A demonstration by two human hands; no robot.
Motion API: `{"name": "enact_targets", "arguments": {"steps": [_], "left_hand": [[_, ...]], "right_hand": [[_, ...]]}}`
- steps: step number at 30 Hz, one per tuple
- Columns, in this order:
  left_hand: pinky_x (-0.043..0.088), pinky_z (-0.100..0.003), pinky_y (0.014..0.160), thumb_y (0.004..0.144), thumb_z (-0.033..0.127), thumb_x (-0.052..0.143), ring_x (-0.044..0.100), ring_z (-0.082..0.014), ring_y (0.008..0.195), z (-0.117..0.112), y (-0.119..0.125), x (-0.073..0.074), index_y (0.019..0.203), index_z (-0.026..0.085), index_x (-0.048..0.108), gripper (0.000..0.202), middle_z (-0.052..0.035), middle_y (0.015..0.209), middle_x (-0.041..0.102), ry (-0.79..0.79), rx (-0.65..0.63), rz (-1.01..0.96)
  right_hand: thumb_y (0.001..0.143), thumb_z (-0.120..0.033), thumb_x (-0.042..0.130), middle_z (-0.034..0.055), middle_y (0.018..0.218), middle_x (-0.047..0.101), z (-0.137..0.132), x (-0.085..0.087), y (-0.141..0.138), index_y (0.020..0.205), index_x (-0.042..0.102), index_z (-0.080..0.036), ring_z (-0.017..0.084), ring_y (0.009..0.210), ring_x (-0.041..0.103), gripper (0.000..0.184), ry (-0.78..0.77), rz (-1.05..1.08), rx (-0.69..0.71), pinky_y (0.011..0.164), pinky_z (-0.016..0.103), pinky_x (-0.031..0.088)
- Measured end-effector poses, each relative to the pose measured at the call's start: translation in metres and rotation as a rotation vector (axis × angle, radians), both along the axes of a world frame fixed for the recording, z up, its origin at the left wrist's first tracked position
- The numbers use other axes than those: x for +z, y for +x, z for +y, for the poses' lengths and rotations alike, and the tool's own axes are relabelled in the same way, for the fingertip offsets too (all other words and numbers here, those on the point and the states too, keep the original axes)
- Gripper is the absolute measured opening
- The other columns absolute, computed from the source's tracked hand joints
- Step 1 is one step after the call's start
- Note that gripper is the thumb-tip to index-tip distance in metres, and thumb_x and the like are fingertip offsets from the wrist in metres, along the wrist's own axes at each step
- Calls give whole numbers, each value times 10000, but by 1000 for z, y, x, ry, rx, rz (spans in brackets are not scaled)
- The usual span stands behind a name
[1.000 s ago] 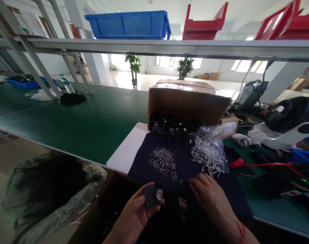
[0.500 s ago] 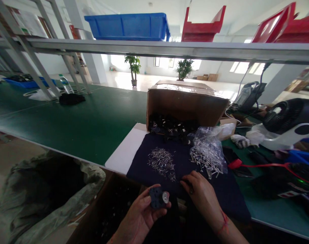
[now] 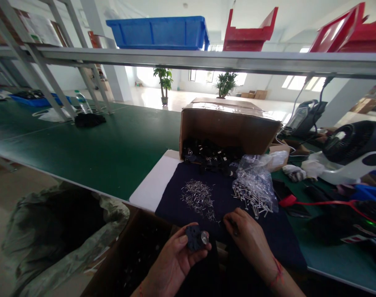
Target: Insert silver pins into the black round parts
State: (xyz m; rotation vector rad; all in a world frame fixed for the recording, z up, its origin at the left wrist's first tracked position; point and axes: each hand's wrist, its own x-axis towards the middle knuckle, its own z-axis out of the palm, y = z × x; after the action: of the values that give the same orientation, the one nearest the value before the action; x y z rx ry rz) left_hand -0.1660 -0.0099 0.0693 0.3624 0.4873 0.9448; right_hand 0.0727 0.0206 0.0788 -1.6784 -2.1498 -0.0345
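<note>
My left hand (image 3: 175, 260) grips a small round black part (image 3: 195, 238) with a shiny metal centre, held up near the table's front edge. My right hand (image 3: 248, 237) lies on the dark blue cloth (image 3: 225, 198) with its fingers curled at the edge of a pile of small metal pins (image 3: 197, 198); what they pinch is too small to make out. A clear plastic bag of longer pins (image 3: 254, 187) lies just beyond that hand. Behind the cloth, a cardboard box (image 3: 228, 126) on its side spills several black parts (image 3: 208, 154).
A green table (image 3: 107, 144) stretches left, with a bottle (image 3: 82, 103) and a dark bundle far off. A fan (image 3: 351, 144), cables and a red cord (image 3: 324, 202) crowd the right. Below left are a sack (image 3: 60, 231) and an open carton (image 3: 135, 255). Blue and red bins sit overhead.
My left hand moved slightly right and turned the black part. My right hand drew left towards the loose pin pile and curled its fingers.
</note>
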Motion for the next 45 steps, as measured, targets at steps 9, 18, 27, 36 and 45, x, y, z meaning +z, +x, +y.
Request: {"name": "enact_targets", "arguments": {"steps": [9, 18, 27, 36, 45], "left_hand": [[379, -553, 1113, 799, 316, 767, 682, -306, 1076, 37, 57, 14, 933, 169, 710, 207, -83, 1033, 762, -32, 149, -148], [376, -559, 1108, 752, 281, 809, 698, -318, 1048, 38, 64, 12, 862, 183, 701, 182, -43, 944, 771, -63, 187, -152], [374, -558, 1130, 825, 270, 739, 697, -307, 1065, 36, 58, 12, 892, 161, 711, 131, -73, 986, 772, -39, 173, -157], [416, -475, 1111, 895, 261, 676, 666, -267, 1147, 19, 49, 17, 1339, 202, 588, 456, -119, 1215, 721, 132, 64, -164], [487, -290, 990, 918, 232, 656, 667, -176, 1110, 5, 49, 7, 1370, 248, 584, 458, -93, 1264, 697, 181, -16, -141]], "right_hand": [[889, -108, 591, 31, 804, 610, 2, -4, 4, 874, 693, -218, 204, 755, 637, 151, -3, 61, -3, 653, 298, 489], [878, -115, 608, 21, 779, 602, 6, -4, 2, 831, 702, -226, 185, 728, 626, 153, -80, 124, 53, 615, 269, 473], [869, -115, 580, 34, 808, 603, 11, 2, 7, 830, 681, -213, 197, 746, 616, 146, -56, 123, 50, 647, 296, 476], [962, -226, 523, 54, 834, 623, -24, 50, -21, 885, 620, -233, 205, 763, 595, 124, 297, 222, 71, 665, 326, 465], [975, -123, 481, 22, 694, 555, -43, 55, -41, 788, 592, -202, 189, 636, 444, 231, 457, -39, 186, 613, 360, 317]]}}
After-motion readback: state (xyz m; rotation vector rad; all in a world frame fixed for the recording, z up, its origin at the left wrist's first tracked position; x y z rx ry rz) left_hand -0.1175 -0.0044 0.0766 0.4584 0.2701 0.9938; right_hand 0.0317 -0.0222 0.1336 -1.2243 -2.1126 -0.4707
